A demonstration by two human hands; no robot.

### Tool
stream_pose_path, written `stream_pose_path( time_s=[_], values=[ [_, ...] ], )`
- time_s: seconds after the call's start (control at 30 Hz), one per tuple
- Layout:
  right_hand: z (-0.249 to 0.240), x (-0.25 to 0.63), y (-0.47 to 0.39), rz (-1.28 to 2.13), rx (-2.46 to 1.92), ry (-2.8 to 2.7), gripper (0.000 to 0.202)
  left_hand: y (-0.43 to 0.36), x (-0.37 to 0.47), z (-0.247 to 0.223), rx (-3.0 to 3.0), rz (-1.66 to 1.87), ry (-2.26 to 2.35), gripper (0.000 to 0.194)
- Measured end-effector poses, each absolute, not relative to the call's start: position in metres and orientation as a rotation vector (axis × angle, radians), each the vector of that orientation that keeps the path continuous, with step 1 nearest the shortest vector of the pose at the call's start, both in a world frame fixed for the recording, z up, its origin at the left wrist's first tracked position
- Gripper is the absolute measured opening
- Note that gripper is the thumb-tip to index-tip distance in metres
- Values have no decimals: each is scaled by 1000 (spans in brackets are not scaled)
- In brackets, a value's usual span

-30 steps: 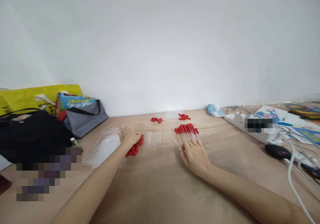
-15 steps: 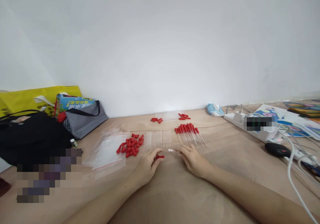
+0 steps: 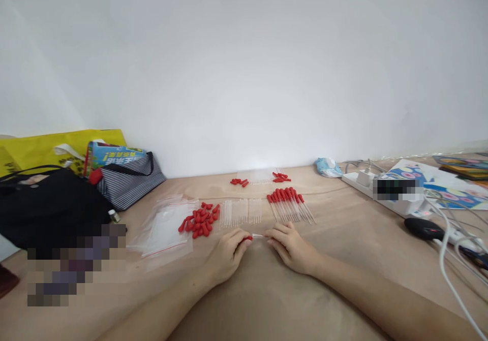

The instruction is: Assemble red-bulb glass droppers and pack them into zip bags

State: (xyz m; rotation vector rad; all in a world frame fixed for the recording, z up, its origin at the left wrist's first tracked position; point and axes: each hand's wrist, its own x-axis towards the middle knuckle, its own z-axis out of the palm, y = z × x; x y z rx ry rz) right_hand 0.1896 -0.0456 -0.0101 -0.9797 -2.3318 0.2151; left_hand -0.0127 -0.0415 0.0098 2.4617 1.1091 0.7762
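Note:
My left hand (image 3: 230,252) is closed on a red rubber dropper bulb (image 3: 248,238), whose open end points right. Pinched in my right hand (image 3: 288,247) is a clear glass dropper tube (image 3: 257,236); its left end meets the bulb's mouth, though I cannot tell whether it has entered. Beyond my hands lies a row of bare glass tubes (image 3: 240,212). Right of that row are several droppers with red bulbs fitted (image 3: 290,204), side by side. A pile of loose red bulbs (image 3: 201,220) rests to the left of my left hand.
Clear zip bags (image 3: 168,226) lie left of the bulb pile. Small red bulbs and thin tubes (image 3: 261,177) sit near the wall. At left stand a black bag (image 3: 53,214) and a striped bag (image 3: 129,181). A power strip (image 3: 396,201) with white cables and a blue mask (image 3: 328,167) are at right.
My hands have drawn together. The glass tube, formerly apart from the red bulb and a little higher, now lines up with it and meets its mouth.

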Motion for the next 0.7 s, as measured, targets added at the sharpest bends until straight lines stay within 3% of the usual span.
stream_pose_path(
  time_s=[0.33, 0.7],
  values=[
    [-11, 190, -45, 105, -889, -2384, 27, -40, -15, 14, 2321, 770, 1055, 19],
    [-5, 194, -42, -90, -888, -2542, 26, -46, -14, 11, 2588, 679, 1029, 22]
  ],
)
